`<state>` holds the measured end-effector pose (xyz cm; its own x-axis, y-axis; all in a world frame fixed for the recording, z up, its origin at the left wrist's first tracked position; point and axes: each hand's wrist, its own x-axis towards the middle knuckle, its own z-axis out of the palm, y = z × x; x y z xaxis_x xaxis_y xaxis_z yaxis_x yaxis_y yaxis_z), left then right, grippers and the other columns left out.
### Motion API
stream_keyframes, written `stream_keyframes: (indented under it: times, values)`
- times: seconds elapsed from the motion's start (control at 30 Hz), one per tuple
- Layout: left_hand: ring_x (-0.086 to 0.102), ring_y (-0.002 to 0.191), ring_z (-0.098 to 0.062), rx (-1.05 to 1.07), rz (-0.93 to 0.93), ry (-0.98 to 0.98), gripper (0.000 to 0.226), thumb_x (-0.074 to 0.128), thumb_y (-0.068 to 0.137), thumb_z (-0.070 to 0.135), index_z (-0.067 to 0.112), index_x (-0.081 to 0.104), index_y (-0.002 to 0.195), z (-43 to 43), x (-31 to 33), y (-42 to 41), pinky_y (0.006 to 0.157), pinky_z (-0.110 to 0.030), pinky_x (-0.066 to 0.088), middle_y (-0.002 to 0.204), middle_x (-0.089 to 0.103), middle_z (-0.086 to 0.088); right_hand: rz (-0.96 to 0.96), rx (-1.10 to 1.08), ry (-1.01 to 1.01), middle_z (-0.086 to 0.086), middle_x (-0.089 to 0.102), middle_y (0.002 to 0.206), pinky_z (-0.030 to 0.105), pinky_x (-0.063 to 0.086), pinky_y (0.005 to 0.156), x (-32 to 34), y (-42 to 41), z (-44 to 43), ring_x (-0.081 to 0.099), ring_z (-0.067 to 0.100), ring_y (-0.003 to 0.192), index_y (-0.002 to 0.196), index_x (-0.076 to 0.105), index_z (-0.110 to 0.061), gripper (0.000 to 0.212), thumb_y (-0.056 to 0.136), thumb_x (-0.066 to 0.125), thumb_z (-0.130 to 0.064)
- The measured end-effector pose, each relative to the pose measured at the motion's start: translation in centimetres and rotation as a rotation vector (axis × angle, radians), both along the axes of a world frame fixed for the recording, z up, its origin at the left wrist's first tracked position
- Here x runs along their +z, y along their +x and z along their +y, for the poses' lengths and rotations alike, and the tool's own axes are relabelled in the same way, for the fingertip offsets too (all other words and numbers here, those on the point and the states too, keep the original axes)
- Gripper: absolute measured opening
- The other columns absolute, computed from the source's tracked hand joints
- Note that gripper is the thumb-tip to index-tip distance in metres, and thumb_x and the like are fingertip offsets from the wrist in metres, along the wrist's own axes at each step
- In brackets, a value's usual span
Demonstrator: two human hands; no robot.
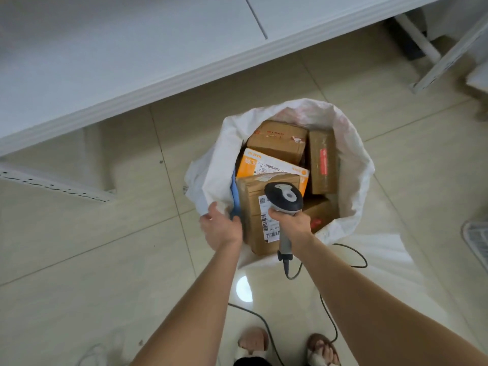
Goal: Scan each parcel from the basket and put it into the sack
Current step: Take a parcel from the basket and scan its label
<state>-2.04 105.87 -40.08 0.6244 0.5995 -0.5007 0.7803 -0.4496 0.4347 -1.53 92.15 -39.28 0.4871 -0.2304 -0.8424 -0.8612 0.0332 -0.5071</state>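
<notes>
Standing open on the floor [79,247], the white sack [351,167] holds several parcels, with the labelled brown parcel [252,207] on top at its near side. My right grip [290,224] is curled around the scanner [284,196], whose head is over that label. My left grip [220,228] is at the sack's near rim, and I cannot tell what it holds.

On front brown box [252,207], white label [270,229]: barcodes, QR code; print unreadable. On orange parcel [248,163]: barcode, lettering illegible.
</notes>
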Motion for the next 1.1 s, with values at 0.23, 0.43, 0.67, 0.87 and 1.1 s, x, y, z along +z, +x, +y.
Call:
stream_keyframes:
  times: [0.23, 0.43, 0.67, 0.87, 1.1]
  values:
    - [0.056, 0.114, -0.033, 0.116, 0.354, -0.356, 0.040, 0.066, 0.087, 0.021, 0.006, 0.055, 0.122, 2.0, -2.4, -1.9, 0.097, -0.039, 0.045, 0.123, 0.058, -0.016, 0.028, 0.156, -0.046, 0.009, 0.027, 0.143, 0.039, 0.041, 0.105, 0.1, 0.0, 1.3, 0.046, 0.026, 0.118, 0.134, 0.046, -0.009, 0.069, 0.079, 0.079, -0.032]
    - [0.059, 0.107, -0.032, 0.112, 0.312, -0.329, 0.030, 0.065, 0.087, 0.026, 0.004, 0.058, 0.107, 2.7, -2.0, -1.5, 0.082, -0.035, 0.047, 0.106, 0.061, -0.013, 0.008, 0.171, -0.016, 0.009, 0.036, 0.142, 0.040, 0.043, 0.104, 1.3, 0.2, 2.1, 0.050, 0.026, 0.114, 0.131, 0.050, -0.013, 0.061, 0.080, 0.079, -0.029]
    - [0.059, 0.107, -0.038, 0.128, 0.292, -0.323, 0.030, 0.047, 0.095, 0.013, -0.002, 0.057, 0.120, 1.7, -6.4, -3.1, 0.088, -0.044, 0.053, 0.121, 0.060, -0.021, -0.009, 0.168, -0.035, 0.007, 0.051, 0.134, 0.043, 0.049, 0.101, -1.1, 1.0, 1.9, 0.057, 0.026, 0.111, 0.124, 0.057, -0.016, 0.060, 0.072, 0.084, -0.028]
    - [0.067, 0.087, -0.022, 0.177, 0.213, -0.983, 0.025, 0.046, 0.100, 0.009, 0.003, 0.055, 0.123, 5.5, 0.2, -1.3, 0.074, -0.032, 0.058, 0.106, 0.067, -0.012, -0.004, 0.188, -0.021, 0.011, 0.044, 0.141, 0.046, 0.039, 0.109, 0.6, 1.3, 3.4, 0.044, 0.031, 0.128, 0.138, 0.048, -0.014, 0.071, 0.078, 0.079, -0.035]
    - [0.062, 0.085, -0.029, 0.277, 0.156, -0.705, 0.028, 0.042, 0.094, 0.003, 0.001, 0.048, 0.121, 5.1, 1.9, 0.2, 0.073, -0.039, 0.052, 0.102, 0.059, -0.016, 0.064, 0.140, 0.074, 0.008, 0.053, 0.131, 0.039, 0.041, 0.103, 1.8, 1.2, 2.8, 0.048, 0.028, 0.124, 0.133, 0.048, -0.011, 0.057, 0.085, 0.074, -0.028]
